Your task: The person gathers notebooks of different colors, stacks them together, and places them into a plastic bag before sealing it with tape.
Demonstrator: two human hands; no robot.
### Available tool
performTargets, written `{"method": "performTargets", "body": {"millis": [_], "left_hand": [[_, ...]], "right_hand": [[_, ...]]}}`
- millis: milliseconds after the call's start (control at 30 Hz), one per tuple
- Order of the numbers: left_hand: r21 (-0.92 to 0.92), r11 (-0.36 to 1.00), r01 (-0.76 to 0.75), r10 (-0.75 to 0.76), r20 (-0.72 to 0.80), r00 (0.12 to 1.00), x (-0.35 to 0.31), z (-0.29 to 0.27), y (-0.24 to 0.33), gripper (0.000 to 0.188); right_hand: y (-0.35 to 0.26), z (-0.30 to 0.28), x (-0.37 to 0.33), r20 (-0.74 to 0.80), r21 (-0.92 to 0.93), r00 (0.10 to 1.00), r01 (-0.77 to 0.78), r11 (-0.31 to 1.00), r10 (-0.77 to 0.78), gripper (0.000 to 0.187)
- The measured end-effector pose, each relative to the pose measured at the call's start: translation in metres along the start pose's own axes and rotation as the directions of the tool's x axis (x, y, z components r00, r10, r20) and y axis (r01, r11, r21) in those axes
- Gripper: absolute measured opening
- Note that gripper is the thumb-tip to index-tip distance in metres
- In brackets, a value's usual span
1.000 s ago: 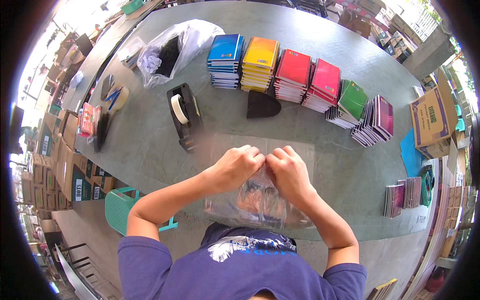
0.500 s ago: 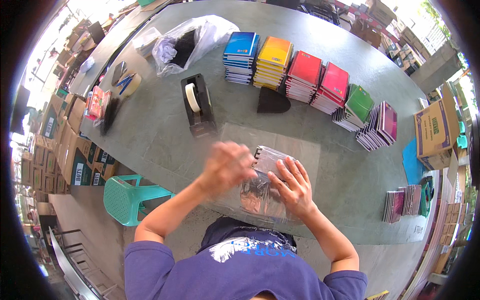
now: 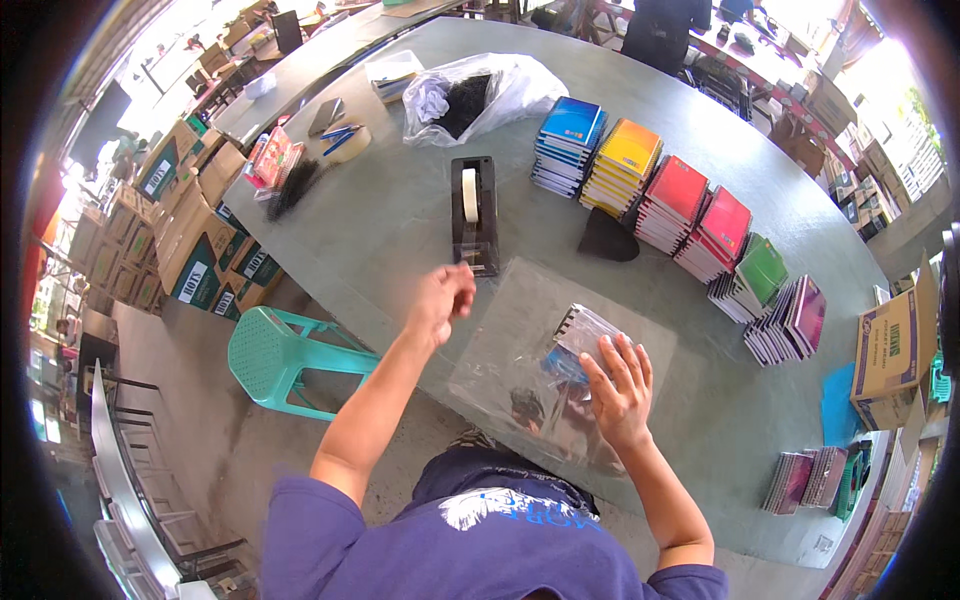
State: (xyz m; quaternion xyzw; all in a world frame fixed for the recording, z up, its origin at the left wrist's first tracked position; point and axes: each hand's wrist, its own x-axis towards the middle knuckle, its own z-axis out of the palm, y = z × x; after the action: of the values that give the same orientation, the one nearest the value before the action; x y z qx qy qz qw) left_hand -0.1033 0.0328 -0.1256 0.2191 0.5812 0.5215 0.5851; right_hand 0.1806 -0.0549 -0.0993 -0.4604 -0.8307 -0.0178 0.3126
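Note:
My right hand (image 3: pixel 622 400) lies with fingers spread, pressing on the right side of a spiral-bound notebook (image 3: pixel 592 328). Clear plastic covers the notebook, and its black binding shows at the upper left. A large clear plastic sheet (image 3: pixel 510 340) spreads around and beneath it, with glare on the surface. Just in front of the near end of a black tape dispenser (image 3: pixel 460 210) is my left hand (image 3: pixel 443 303), its fingers curled together. Whatever they pinch, if anything, is too small to make out. A roll of tape (image 3: pixel 469 195) sits in the dispenser.
Stacks of blue (image 3: pixel 568 145), yellow (image 3: pixel 622 165), red, green and purple notebooks curve along the far right. A black flat piece (image 3: pixel 607 236) lies before them. Also around are a plastic bag (image 3: pixel 520 95), a carton (image 3: pixel 890 345) and a green stool (image 3: pixel 265 355).
My left hand has left the notebook and moved left to the tape dispenser. My right hand stays on the notebook. The whole view has shifted, so the table's things appear farther right.

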Motion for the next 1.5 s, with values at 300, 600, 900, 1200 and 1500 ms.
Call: {"method": "performTargets", "body": {"millis": [300, 600, 900, 1200, 1500], "left_hand": [[0.313, 0.938, -0.151, 0.117, 0.127, 0.985, -0.075, 0.048, 0.018, 0.026], [0.553, 0.692, -0.465, 0.387, 0.259, 0.885, -0.105, 0.091, -0.056, 0.034], [0.562, 0.612, -0.557, 0.478, 0.298, 0.826, -0.084, 0.059, -0.106, 0.037], [0.501, 0.846, 0.181, -0.516, 0.686, 0.513, -0.133, 0.090, -0.130, 0.046], [0.009, 0.914, -0.405, 0.312, 0.623, 0.718, -0.060, 0.080, -0.063, 0.075]], "right_hand": [[0.018, 0.014, -0.007, -0.064, 0.053, 0.990, 0.127, 0.990, -0.124, 0.044], [0.015, 0.012, -0.003, -0.146, 0.107, 0.983, 0.127, 0.986, -0.110, 0.025], [0.030, -0.005, 0.071, 0.028, 0.253, 0.951, -0.305, 0.918, 0.308, 0.033], [0.010, -0.009, 0.104, 0.644, 0.071, 0.754, -0.226, 0.972, 0.128, 0.086], [0.038, 0.002, 0.003, 0.374, 0.742, 0.854, -0.510, 0.436, 0.362, 0.075]]}}
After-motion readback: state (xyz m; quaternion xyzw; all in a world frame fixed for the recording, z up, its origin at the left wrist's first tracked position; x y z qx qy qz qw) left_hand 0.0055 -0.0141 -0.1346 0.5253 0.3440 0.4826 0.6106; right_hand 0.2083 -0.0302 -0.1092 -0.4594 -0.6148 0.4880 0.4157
